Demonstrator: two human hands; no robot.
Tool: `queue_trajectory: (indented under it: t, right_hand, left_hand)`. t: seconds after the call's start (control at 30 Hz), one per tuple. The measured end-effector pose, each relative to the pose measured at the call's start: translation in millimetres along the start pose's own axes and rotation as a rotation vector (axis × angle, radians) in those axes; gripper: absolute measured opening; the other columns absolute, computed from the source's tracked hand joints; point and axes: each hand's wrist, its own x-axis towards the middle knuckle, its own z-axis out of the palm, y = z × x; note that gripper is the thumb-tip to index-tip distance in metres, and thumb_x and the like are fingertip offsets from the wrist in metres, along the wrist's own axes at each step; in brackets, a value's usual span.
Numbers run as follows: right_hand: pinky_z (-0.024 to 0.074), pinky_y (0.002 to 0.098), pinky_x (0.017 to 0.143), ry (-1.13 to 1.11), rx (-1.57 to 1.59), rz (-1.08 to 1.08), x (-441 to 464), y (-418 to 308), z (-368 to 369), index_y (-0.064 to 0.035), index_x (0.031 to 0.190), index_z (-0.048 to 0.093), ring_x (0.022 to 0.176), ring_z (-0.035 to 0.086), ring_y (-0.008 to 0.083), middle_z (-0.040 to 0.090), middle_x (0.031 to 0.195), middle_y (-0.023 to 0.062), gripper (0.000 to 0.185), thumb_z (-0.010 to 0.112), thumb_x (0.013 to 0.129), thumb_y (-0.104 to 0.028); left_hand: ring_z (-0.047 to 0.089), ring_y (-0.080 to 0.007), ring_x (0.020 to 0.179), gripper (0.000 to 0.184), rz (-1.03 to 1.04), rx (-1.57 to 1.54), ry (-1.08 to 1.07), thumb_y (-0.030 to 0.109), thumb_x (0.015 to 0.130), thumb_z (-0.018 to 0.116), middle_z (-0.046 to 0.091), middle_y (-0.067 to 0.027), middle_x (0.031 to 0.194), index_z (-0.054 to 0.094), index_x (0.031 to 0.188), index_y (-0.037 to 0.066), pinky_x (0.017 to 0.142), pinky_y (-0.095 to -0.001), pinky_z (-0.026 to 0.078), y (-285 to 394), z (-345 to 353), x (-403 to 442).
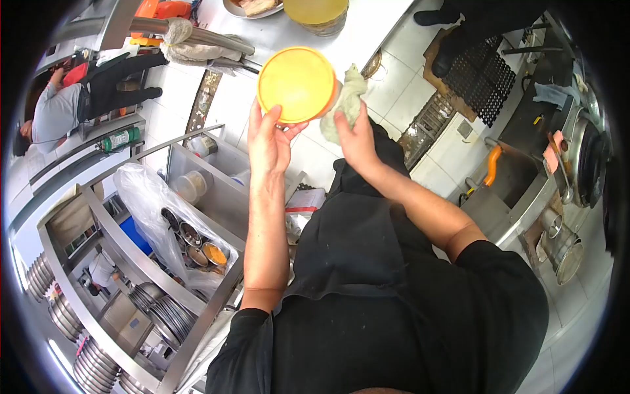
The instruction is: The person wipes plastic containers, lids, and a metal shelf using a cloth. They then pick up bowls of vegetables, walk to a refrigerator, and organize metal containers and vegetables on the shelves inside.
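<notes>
My left hand (pixel 270 141) grips the lower edge of a round yellow-orange plastic container (pixel 296 84), its thumb over the rim and its fingers underneath. The flat round face of the container, which looks like a lid, is turned up towards me. In my right hand (pixel 358 143) is a bunched pale green cloth (pixel 350 98), close against the container's right side. Whether the cloth presses on it, I cannot tell. Both hands are in front of my black apron, near the white counter's edge.
A stack of yellow discs (pixel 316 13) and a metal plate of food (pixel 252 6) stand on the white counter (pixel 279 33). Metal shelving (pixel 216 177) with plastic-covered containers is at my left. Another person (pixel 62 108) is at far left; someone's dark shoes (pixel 436 18) show upper right.
</notes>
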Motion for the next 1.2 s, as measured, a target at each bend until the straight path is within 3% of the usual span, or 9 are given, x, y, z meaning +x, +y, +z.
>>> queue_trajectory:
  t: [0.17,0.3,0.37,0.47,0.63,0.8,0.97,1.13,1.2]
  right_hand:
    - [0.0438,0.0370,0.110,-0.093,0.099,-0.021,2,16,11,0.0054,0.150,0.037,0.133,0.056,0.0293,0.058,0.141,0.0254,0.060,0.061,0.103,-0.022]
    - [0.0394,0.0390,0.115,-0.247,0.462,0.001,17,3,25,-0.0003,0.150,0.046,0.132,0.055,0.0214,0.059,0.142,0.0115,0.052,0.050,0.105,-0.025]
    - [0.0396,0.0433,0.116,-0.394,0.764,0.255,24,-20,47,0.0005,0.147,0.049,0.133,0.056,0.0257,0.059,0.144,0.0134,0.054,0.044,0.106,-0.035]
    - [0.0412,0.0448,0.116,-0.686,0.807,0.542,14,-32,77,-0.0021,0.147,0.051,0.136,0.055,0.0287,0.059,0.145,0.0142,0.064,0.035,0.109,-0.051]
    - [0.0453,0.0423,0.112,-0.795,0.501,0.655,-30,10,103,-0.0037,0.148,0.050,0.130,0.059,0.0248,0.061,0.141,0.0127,0.069,0.037,0.108,-0.059]
    - [0.0554,0.0350,0.095,-0.915,0.202,0.877,-35,73,104,0.0005,0.131,0.062,0.107,0.070,0.0202,0.071,0.119,0.0110,0.050,0.059,0.106,-0.042]
    - [0.0560,0.0313,0.083,-0.863,-0.068,0.788,-26,108,134,0.0011,0.121,0.067,0.094,0.070,0.0152,0.073,0.107,0.0078,0.048,0.064,0.103,-0.044]
    - [0.0552,0.0297,0.080,-0.929,-0.347,0.906,-6,171,157,0.0009,0.124,0.066,0.089,0.069,0.0145,0.073,0.105,0.0068,0.050,0.063,0.104,-0.044]
    - [0.0544,0.0301,0.080,-0.926,-0.444,0.933,2,192,161,-0.0001,0.126,0.066,0.088,0.069,0.0140,0.072,0.105,0.0066,0.049,0.062,0.104,-0.044]
  left_hand:
    - [0.068,-0.0237,0.102,0.058,0.086,-0.249,0.172,0.014,0.097,0.059,0.060,-0.0124,0.133,0.039,0.151,0.011,0.087,-0.0425,0.063,3,-20,-36]
    - [0.068,-0.0288,0.114,0.053,0.076,-0.388,0.161,0.013,0.096,0.060,0.060,-0.0130,0.137,0.043,0.146,0.011,0.086,-0.0414,0.064,22,-46,-87]
    - [0.070,-0.0300,0.110,0.052,0.078,-0.444,0.227,0.014,0.096,0.061,0.060,-0.0140,0.137,0.043,0.144,0.009,0.079,-0.0436,0.066,22,-60,-109]
    - [0.072,-0.0288,0.105,0.055,0.100,-0.546,0.192,0.012,0.096,0.060,0.061,-0.0138,0.134,0.041,0.147,0.007,0.078,-0.0439,0.067,16,-84,-137]
    - [0.071,-0.0231,0.093,0.058,0.176,-0.565,0.345,0.013,0.096,0.061,0.063,-0.0130,0.126,0.039,0.150,0.006,0.079,-0.0418,0.066,-17,-145,-169]
    - [0.070,-0.0187,0.091,0.046,0.234,-0.662,0.530,0.011,0.094,0.065,0.067,-0.0085,0.120,0.050,0.138,0.010,0.083,-0.0381,0.065,-68,-213,-192]
    - [0.069,-0.0188,0.083,0.046,0.332,-0.546,0.842,0.009,0.093,0.065,0.067,-0.0083,0.121,0.051,0.137,0.013,0.087,-0.0456,0.064,-109,-279,-172]
    - [0.061,-0.0172,0.077,0.042,0.462,-0.528,1.289,0.009,0.094,0.063,0.066,-0.0078,0.107,0.052,0.134,0.010,0.094,-0.0479,0.061,-128,-340,-136]
    - [0.060,-0.0188,0.076,0.029,0.506,-0.545,1.385,0.009,0.094,0.061,0.064,-0.0102,0.102,0.056,0.122,0.001,0.097,-0.0489,0.060,-145,-375,-129]
